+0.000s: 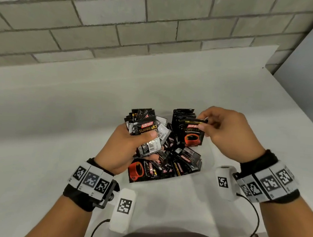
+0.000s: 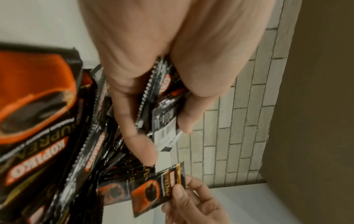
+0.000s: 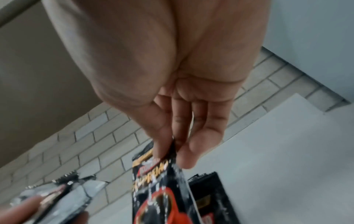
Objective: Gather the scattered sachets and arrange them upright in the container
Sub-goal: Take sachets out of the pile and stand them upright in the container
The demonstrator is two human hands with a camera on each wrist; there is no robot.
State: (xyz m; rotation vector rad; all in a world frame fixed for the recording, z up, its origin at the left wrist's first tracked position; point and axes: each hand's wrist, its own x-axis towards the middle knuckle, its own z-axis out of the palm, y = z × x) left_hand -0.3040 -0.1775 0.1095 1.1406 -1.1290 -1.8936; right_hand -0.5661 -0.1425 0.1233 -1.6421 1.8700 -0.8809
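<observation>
— Fingers first, head view: what are they doing?

— Left hand (image 1: 128, 146) has its fingers curled round a thick bundle of sachets (image 1: 147, 130), thumb pressed across the front one. Right hand (image 1: 224, 132) pinches a single sachet (image 1: 193, 133) by its top corner between thumb and forefinger, so it hangs upright, red cup facing the camera.

— And the container?

— White container (image 1: 166, 187), directly under both hands. Loose sachets (image 1: 163, 166) lie jumbled in it below the left fingers; a row of standing sachets (image 1: 182, 116) sits just behind the pinched one. Both wrists wear marker bands; the white table (image 1: 37, 127) runs up to a brick wall (image 1: 103, 28).

— Left wrist view?

— Left fingers (image 2: 134, 121) wrapped round the bundle (image 2: 162, 109), edges and a barcode poking out between them. Beyond the fingertips, the right hand (image 2: 191, 209) holds the single sachet (image 2: 159, 191) by thumb and forefinger. The loose sachets (image 2: 38, 121) crowd beside the left fingers.

— Right wrist view?

— Blurred. Thumb and fingers (image 3: 162, 128) pressed together on the top edge of the single sachet (image 3: 159, 189), which hangs below them. The standing sachets (image 3: 210, 197) show just beside it; the left-hand bundle (image 3: 67, 197) is well off to the other side.
</observation>
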